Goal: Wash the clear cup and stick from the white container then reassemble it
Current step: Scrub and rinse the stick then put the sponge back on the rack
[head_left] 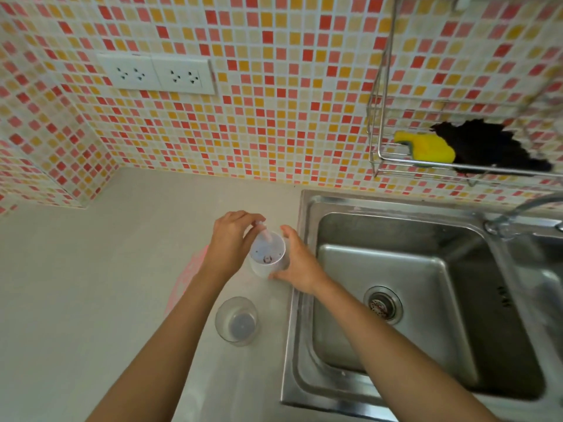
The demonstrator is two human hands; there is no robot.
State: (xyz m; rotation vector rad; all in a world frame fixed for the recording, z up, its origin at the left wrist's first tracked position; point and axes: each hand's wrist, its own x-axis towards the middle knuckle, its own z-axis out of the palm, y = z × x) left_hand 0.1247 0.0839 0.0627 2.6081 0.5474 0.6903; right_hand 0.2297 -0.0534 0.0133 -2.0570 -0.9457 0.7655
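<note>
Stick (264, 231) handling is the step in hand. The left hand (231, 236) pinches the stick's top end just above the rim of the white container (262, 268), with the lower end inside. The right hand (300, 263) curls round the container's far-right wall and steadies it. The clear cup (236, 321) stands apart, nearer the person than the container. Whether the stick is leaving or entering cannot be told. Either way, the next move probably calls for a straight travel along the container's axis, with the container held firm.

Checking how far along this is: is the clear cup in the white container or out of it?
Out. The clear cup stands on the counter, apart from the white container beyond it.
</note>
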